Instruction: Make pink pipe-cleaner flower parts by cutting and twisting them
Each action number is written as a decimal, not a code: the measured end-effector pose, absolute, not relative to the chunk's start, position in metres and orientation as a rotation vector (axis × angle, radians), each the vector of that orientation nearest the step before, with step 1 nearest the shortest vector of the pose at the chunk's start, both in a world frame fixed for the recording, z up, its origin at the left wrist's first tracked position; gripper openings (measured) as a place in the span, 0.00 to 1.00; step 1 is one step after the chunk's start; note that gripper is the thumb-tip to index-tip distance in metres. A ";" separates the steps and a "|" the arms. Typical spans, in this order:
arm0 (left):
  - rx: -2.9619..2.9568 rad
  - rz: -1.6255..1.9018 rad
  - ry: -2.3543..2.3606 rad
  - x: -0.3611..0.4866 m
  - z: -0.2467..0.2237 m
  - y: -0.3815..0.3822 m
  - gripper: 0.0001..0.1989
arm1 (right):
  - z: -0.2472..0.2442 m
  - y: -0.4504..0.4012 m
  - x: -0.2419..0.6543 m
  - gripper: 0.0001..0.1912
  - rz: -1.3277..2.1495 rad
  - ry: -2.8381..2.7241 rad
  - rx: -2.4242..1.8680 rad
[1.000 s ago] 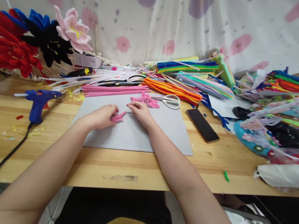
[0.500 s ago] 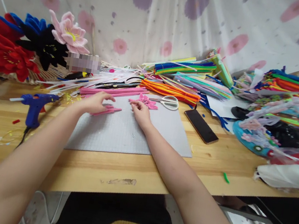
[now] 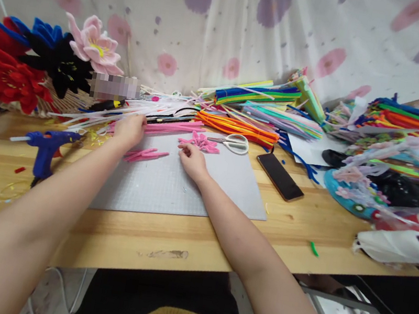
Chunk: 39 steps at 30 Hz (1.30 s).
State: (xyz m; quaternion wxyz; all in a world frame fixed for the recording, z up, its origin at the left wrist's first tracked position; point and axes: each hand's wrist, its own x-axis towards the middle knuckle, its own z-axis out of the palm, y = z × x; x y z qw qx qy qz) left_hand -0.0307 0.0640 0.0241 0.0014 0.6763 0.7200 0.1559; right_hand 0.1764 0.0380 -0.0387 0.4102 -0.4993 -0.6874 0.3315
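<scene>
A bundle of bright pink pipe cleaners [image 3: 176,128] lies along the back of the grey cutting mat [image 3: 148,195]. My left hand [image 3: 130,131] is over the bundle's left end, its fingers curled down onto the pipe cleaners; the fingertips are partly hidden. My right hand [image 3: 192,162] rests on the mat with loosely bent fingers apart and nothing in them. Just behind it sits a cluster of pink looped pipe-cleaner petals [image 3: 202,142]. Several bent pink pieces [image 3: 146,155] lie between the hands. White-handled scissors [image 3: 235,143] are to the right of the petals.
A blue glue gun [image 3: 47,150] stands at left, near finished pipe-cleaner flowers [image 3: 95,46]. Orange pipe cleaners [image 3: 238,128] and other coloured bundles line the back. A phone [image 3: 280,176] lies right of the mat; a white roll [image 3: 397,248] is at far right.
My left hand has moved back and slightly left, from above the bent pink pieces to the pink bundle, and its fingers have curled. My right hand has drawn slightly toward me, off the petals.
</scene>
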 end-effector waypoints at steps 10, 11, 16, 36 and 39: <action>2.102 0.924 2.307 -0.042 0.045 0.038 0.12 | -0.036 0.033 0.177 0.14 0.739 -1.792 -1.270; 2.113 0.959 2.305 -0.042 0.047 0.034 0.12 | -0.033 0.031 0.177 0.16 0.682 -1.796 -1.265; 2.303 1.018 2.139 -0.039 0.052 0.008 0.15 | -0.009 0.021 0.183 0.24 0.190 -1.809 -1.224; 1.059 1.168 1.174 0.041 0.015 -0.019 0.07 | 0.026 0.034 0.198 0.14 1.393 -1.758 -0.867; 0.985 1.151 1.141 0.050 0.009 -0.022 0.06 | 0.015 0.031 0.192 0.13 1.461 -1.705 -0.881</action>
